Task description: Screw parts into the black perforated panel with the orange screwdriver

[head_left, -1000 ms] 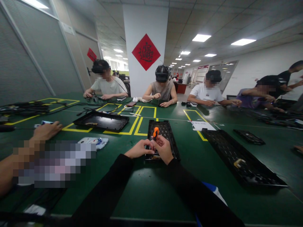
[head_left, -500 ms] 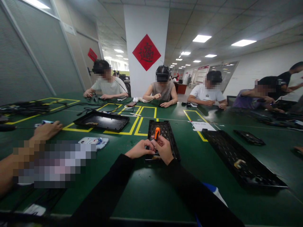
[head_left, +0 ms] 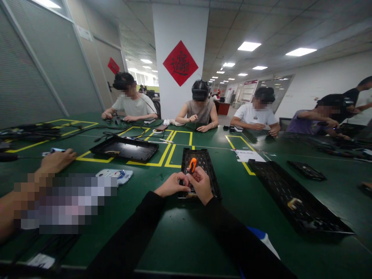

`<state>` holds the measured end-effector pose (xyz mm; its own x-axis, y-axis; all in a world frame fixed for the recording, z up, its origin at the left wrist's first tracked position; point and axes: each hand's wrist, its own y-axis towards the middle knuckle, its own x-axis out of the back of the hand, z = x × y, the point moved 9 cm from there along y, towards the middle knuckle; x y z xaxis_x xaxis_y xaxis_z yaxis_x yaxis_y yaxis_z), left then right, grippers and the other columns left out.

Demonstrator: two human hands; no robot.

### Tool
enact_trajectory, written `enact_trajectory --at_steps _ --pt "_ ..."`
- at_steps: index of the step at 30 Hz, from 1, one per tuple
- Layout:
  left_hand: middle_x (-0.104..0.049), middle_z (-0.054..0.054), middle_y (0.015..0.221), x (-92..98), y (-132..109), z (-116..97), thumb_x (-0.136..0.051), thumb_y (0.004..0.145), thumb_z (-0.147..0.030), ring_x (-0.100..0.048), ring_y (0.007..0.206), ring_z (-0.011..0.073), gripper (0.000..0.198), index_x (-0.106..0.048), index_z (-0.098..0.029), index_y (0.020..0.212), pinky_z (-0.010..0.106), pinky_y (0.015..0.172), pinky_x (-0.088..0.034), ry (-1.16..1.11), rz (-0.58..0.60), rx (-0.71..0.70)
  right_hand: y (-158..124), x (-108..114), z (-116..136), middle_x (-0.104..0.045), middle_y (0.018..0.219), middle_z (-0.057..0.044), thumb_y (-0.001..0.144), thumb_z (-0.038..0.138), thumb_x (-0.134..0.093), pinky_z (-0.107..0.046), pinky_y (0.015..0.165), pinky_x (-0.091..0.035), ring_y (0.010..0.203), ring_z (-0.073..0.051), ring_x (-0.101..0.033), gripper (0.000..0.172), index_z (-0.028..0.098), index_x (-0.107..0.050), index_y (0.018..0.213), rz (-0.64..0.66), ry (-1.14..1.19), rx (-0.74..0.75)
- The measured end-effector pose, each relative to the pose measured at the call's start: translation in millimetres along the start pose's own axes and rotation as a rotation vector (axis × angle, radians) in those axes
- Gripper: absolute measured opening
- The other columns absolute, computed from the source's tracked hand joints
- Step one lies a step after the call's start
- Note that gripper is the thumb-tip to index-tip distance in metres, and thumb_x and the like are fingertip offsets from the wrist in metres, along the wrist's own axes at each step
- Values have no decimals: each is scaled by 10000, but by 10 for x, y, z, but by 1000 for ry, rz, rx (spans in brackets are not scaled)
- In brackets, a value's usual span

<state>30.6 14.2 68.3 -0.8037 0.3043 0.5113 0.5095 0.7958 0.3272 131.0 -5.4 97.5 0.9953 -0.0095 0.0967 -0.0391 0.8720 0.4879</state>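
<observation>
Driver now aslant, nr tray edge

Dark green tabletop: smooth mat, soft sheen under the lights. Long black plastic tray w/ gridded floor: matt, rough-looking. Small screwdriver w/ orange plastic handle: glossy. Black long sleeves: matt cloth. Wide black tray, left side: glossy, reflects light. White sheet: matt paper.
</observation>
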Motion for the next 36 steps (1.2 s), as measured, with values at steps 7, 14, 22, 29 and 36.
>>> enact_trajectory --at_steps 7,14,22,29,36 --pt "-629 44 818 14 -28 -140 -649 674 -349 -559 800 148 244 -648 -128 777 284 794 -408 -16 106 -42 -3 4 -26 -505 662 23 745 320 -577 -195 481 -386 531 -79 -454 214 167 -589 894 6 1 5" --pt "-629 47 798 2 -45 -167 -638 686 -355 -561 794 147 238 -636 -122 734 291 802 -409 -31 122 -53 -4 -9 -15 -592 708 -7 732 310 -595 -212 505 -429 543 -96 -513 261 155 -571 940 -7 82 -4" --pt "-621 33 766 1 -21 -50 -671 649 -344 -547 772 144 232 -616 -125 704 280 777 -405 -12 70 -27 -10 -47 28 -582 669 1 727 295 -601 -211 515 -439 551 -101 -524 243 159 -582 927 35 79 0" --pt "-620 30 750 -14 -21 -84 -680 637 -327 -548 759 141 223 -601 -122 677 266 757 -405 -38 84 -25 -12 -52 -20 -595 670 -3 724 310 -601 -219 527 -445 557 -108 -537 234 153 -578 896 26 76 -17" --pt "-616 31 762 -6 -26 -114 -682 633 -329 -552 764 143 223 -608 -127 693 274 766 -412 -30 87 -40 7 -17 -48 -548 600 20 718 325 -608 -201 473 -408 500 -92 -493 212 159 -576 847 10 49 -17"
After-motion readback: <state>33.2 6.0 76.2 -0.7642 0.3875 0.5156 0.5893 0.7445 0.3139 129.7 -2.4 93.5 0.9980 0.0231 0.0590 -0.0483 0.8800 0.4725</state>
